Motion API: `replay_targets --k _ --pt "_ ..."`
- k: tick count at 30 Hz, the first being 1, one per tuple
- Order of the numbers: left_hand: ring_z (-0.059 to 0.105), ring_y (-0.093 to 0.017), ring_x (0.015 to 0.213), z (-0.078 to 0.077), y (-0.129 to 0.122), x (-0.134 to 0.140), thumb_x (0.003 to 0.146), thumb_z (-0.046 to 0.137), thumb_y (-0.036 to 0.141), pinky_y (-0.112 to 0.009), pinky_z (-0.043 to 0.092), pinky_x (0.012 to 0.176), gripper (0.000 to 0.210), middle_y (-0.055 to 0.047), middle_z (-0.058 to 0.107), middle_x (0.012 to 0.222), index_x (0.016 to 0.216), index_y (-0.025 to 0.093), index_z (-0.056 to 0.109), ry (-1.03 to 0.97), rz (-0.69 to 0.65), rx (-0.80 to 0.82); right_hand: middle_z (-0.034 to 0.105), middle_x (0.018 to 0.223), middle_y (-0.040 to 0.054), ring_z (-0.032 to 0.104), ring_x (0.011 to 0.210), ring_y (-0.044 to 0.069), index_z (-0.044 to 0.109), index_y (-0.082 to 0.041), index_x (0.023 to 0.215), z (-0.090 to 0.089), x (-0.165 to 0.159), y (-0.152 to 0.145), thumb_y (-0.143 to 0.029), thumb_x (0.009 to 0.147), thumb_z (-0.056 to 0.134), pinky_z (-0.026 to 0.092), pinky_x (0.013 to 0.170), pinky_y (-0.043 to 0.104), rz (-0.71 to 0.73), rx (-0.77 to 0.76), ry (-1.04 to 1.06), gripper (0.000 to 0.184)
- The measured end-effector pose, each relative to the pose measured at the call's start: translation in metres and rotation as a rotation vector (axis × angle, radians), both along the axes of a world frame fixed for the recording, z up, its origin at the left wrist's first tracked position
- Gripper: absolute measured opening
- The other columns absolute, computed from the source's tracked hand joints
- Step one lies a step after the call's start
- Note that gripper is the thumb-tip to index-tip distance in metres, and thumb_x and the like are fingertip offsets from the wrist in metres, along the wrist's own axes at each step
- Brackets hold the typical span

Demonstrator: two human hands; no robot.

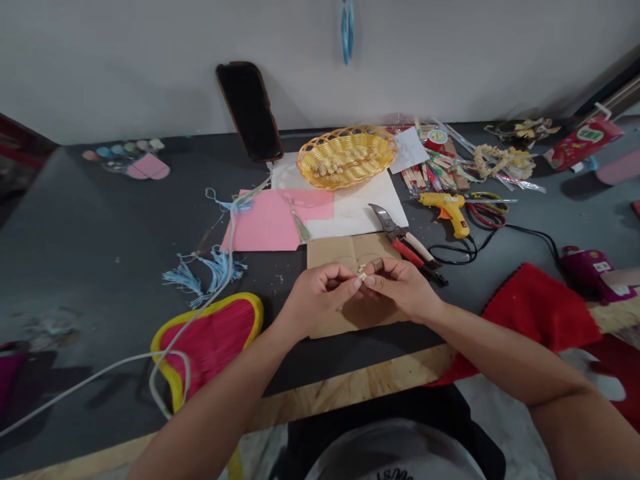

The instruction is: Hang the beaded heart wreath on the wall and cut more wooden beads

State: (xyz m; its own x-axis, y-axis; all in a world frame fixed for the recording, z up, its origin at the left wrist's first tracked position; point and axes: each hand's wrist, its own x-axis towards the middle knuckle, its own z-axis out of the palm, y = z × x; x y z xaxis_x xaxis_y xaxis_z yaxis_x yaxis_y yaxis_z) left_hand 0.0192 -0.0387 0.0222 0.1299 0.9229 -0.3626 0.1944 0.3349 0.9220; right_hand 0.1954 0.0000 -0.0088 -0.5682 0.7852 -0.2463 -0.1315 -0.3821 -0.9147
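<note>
Both hands meet over a piece of brown cardboard (327,320) near the table's front edge. Between the fingertips is a small cream-coloured piece (363,275), too small to name for sure. My left hand (323,293) pinches it from one side, thumb against finger. From the other side my right hand (403,287) pinches it too, with a brown band around one finger. A thin wire or thread (345,259) curves just behind the fingers. Pruning shears (407,243) with red and pale handles lie beside my right hand. Behind stands a yellow woven basket (350,140) holding several small pale pieces.
A yellow glue gun (450,210) and its black cord lie at right, near wooden sticks (425,177) and a red juice box (583,143). Pink paper (260,223), blue tassels (200,277) and a white cable (233,247) lie left. A phone (250,110) leans on the wall.
</note>
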Motion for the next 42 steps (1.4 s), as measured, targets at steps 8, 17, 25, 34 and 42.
replay_targets --k 8,17,25,34,42 --pt "0.054 -0.008 0.052 0.003 0.001 0.001 0.077 0.065 0.037 -0.017 0.039 0.047 0.023 -0.003 0.072 0.07 0.075 0.015 0.067 0.016 0.015 0.024 0.061 0.067 -0.0028 0.051 0.057 0.007 0.064 -0.017 0.083 -0.002 0.001 -0.001 -0.042 0.074 0.077 0.042 0.056 0.021 0.011 0.011 0.014 0.029" --pt "0.048 -0.006 0.048 0.002 0.001 -0.003 0.077 0.066 0.036 -0.017 0.035 0.045 0.022 -0.002 0.071 0.068 0.072 0.015 0.068 0.05 0.016 0.06 0.06 0.071 -0.0024 0.052 0.058 0.008 0.061 -0.017 0.084 0.0 0.003 0.002 -0.04 0.08 0.07 0.043 0.057 0.022 0.05 0.142 -0.049 0.024" --pt "0.04 -0.005 0.045 -0.001 0.007 -0.015 0.077 0.067 0.035 -0.017 0.032 0.043 0.022 -0.004 0.07 0.066 0.073 0.013 0.067 -0.019 0.217 0.094 0.07 0.088 0.0083 0.058 0.086 0.022 0.066 -0.017 0.084 -0.008 0.018 0.017 -0.012 0.087 0.051 0.048 0.082 0.037 0.081 1.25 -0.748 0.016" --pt "0.039 -0.004 0.045 -0.008 0.007 -0.013 0.076 0.071 0.039 -0.017 0.03 0.042 0.026 -0.005 0.07 0.069 0.075 0.013 0.067 -0.102 0.21 0.076 0.071 0.091 0.0081 0.058 0.087 0.022 0.066 -0.017 0.089 0.0 0.026 0.027 -0.013 0.093 0.045 0.048 0.084 0.035 0.031 1.419 -0.872 0.022" --pt "0.039 -0.004 0.045 -0.006 0.007 -0.012 0.074 0.072 0.037 -0.017 0.029 0.042 0.024 -0.004 0.07 0.067 0.076 0.014 0.068 -0.113 0.242 0.061 0.064 0.106 0.0172 0.059 0.101 0.031 0.065 -0.01 0.096 0.027 0.057 0.039 -0.035 0.089 0.061 0.046 0.091 0.043 0.2 1.221 -1.415 0.026"
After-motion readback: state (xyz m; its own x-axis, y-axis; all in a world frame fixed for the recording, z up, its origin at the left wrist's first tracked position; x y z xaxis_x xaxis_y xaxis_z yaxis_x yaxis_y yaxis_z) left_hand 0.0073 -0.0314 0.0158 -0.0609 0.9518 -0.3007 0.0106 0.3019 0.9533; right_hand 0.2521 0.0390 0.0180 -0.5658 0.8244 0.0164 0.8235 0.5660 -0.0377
